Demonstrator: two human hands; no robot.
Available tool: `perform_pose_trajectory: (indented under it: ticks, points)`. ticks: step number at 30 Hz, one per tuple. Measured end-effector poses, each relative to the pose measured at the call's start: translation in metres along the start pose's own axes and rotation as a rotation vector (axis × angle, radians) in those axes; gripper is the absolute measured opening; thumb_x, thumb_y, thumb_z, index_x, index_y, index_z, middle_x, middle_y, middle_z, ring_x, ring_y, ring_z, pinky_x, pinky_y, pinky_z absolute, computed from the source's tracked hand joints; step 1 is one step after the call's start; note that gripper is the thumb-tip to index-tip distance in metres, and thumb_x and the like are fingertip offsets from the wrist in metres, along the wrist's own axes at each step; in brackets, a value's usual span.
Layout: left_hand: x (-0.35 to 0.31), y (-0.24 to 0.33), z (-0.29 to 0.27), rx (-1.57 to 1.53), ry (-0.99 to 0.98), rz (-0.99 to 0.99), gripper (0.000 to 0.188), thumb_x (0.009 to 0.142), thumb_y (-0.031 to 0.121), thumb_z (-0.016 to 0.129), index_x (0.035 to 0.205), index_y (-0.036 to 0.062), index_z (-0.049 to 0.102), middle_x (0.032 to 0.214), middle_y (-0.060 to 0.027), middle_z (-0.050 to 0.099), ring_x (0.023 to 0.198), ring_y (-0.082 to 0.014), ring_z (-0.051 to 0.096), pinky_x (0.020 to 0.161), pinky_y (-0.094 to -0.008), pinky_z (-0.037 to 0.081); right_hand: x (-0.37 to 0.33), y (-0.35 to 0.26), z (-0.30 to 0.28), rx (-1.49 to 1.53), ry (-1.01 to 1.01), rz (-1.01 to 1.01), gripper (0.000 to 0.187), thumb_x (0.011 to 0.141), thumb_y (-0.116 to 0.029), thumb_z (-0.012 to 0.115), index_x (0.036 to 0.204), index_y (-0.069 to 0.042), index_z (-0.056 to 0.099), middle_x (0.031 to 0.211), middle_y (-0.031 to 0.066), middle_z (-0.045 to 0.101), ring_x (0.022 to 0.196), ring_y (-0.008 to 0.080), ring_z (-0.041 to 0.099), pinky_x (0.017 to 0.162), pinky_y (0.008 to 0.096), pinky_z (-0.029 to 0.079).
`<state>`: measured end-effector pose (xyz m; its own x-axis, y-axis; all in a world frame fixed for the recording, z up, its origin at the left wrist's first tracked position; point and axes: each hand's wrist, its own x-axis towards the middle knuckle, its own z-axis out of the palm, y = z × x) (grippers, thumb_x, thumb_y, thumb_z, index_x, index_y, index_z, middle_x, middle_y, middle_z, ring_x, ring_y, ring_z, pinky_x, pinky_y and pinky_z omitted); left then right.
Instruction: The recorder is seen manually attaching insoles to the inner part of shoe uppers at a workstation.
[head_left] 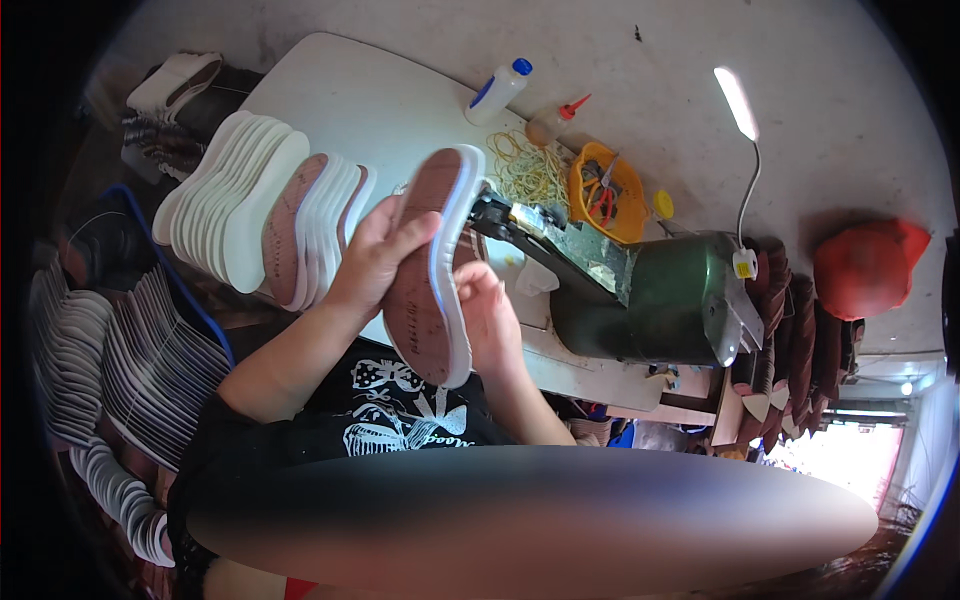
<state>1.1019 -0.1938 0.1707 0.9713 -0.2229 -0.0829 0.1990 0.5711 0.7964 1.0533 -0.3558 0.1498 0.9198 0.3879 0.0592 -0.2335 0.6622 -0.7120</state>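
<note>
A shoe sole, brown on its face with a thick white edge and a light blue line along it, is held up on a slant in front of me. My left hand grips it at the middle, thumb across the brown face. My right hand is at the white edge on the other side, its fingers curled; part of it is hidden behind the sole, and what they pinch, if anything, is not visible. Just beyond the sole is the narrow arm of a green sewing machine.
Stacks of white soles and brown-faced soles stand on the white table. Farther back are a white bottle, a red-tipped bottle, yellowish thread and a yellow basket. More soles fill the left.
</note>
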Motion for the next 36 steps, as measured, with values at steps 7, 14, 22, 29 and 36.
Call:
perform_pose_trajectory:
  ticks: [7, 14, 22, 29, 36]
  points:
    - [0.01, -0.014, 0.032, 0.079, -0.262, 0.005, 0.052, 0.077, 0.011, 0.073, 0.122, -0.0013, 0.048, 0.106, -0.0092, 0.062, 0.094, -0.0132, 0.06, 0.086, -0.0254, 0.047, 0.015, -0.043, -0.024, -0.229, -0.034, 0.251, 0.037, 0.074, -0.019, 0.075, 0.101, 0.001, 0.06, 0.083, 0.0044, 0.064, 0.073, 0.0103, 0.06, 0.065, 0.0233, 0.049]
    - [0.018, -0.027, 0.03, 0.516, -0.185, 0.156, 0.056, 0.075, 0.035, 0.073, 0.113, -0.0022, 0.053, 0.09, -0.0154, 0.065, 0.083, -0.0193, 0.063, 0.075, -0.0315, 0.049, 0.007, -0.063, -0.015, -0.663, 0.188, 0.376, 0.012, 0.079, -0.002, 0.068, 0.089, 0.004, 0.065, 0.079, 0.0081, 0.066, 0.068, 0.0114, 0.062, 0.061, 0.0228, 0.052]
    - [0.014, -0.017, 0.033, 0.336, -0.443, -0.141, 0.054, 0.075, 0.019, 0.073, 0.119, -0.0005, 0.05, 0.102, -0.006, 0.061, 0.093, -0.0109, 0.057, 0.084, -0.0256, 0.045, -0.01, -0.066, -0.021, -0.555, 0.004, 0.326, 0.017, 0.082, -0.009, 0.068, 0.084, 0.007, 0.063, 0.074, 0.0101, 0.065, 0.065, 0.0135, 0.063, 0.061, 0.0242, 0.054]
    - [0.007, -0.032, 0.035, 0.323, -0.317, 0.003, 0.038, 0.085, 0.024, 0.062, 0.113, -0.0012, 0.053, 0.096, -0.007, 0.062, 0.087, -0.0106, 0.058, 0.078, -0.0261, 0.047, -0.01, -0.076, -0.006, -0.582, 0.13, 0.27, 0.018, 0.084, -0.012, 0.065, 0.084, 0.006, 0.063, 0.07, 0.0076, 0.064, 0.063, 0.0116, 0.062, 0.057, 0.0227, 0.051]
    - [0.007, -0.037, 0.04, 0.229, -0.237, 0.007, 0.032, 0.087, 0.019, 0.061, 0.11, -0.0014, 0.054, 0.093, -0.0073, 0.062, 0.087, -0.0104, 0.057, 0.077, -0.0247, 0.046, -0.014, -0.068, -0.02, -0.631, 0.197, 0.263, 0.014, 0.083, -0.01, 0.066, 0.085, 0.003, 0.064, 0.072, 0.0044, 0.063, 0.064, 0.0085, 0.059, 0.057, 0.0213, 0.048]
